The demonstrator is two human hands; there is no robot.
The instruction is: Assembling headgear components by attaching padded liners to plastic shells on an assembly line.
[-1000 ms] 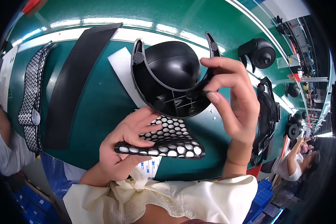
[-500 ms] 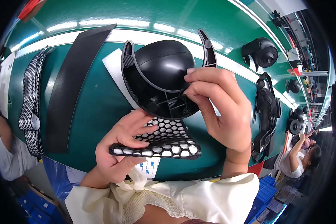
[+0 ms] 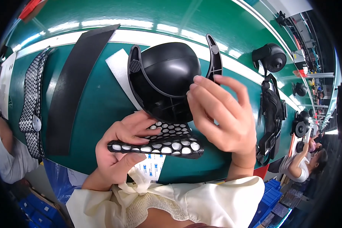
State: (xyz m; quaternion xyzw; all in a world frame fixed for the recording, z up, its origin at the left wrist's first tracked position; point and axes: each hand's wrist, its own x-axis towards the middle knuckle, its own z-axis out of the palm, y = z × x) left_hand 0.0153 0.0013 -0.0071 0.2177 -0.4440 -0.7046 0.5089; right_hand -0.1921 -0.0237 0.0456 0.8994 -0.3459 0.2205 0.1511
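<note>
My left hand (image 3: 119, 140) is closed round a folded black strip (image 3: 169, 133) covered in white round dots, thumb below the fold and fingers above. Just beyond it, a glossy black plastic shell (image 3: 169, 64) with a rounded dome and two curved prongs sits tilted toward me. The left fingertips reach its lower rim. My right hand (image 3: 224, 117) is at the shell's right side, fingers bent over its lower part and right prong. Those fingers hide part of the shell, and whether a small piece is between them does not show. White printed backing paper (image 3: 152, 167) hangs below the strip.
A long black sheet (image 3: 76, 91) and another dotted strip (image 3: 32, 106) lie left. A white foam piece (image 3: 119, 72) is behind the shell. At right are black straps (image 3: 269, 117) and another black shell (image 3: 269, 57). People sit at both sides; blue bins (image 3: 269, 193) stand below.
The shell has shifted slightly right and tilted. My right fingers have moved down over its lower part, with one finger now near the right prong. My left hand keeps the strip.
</note>
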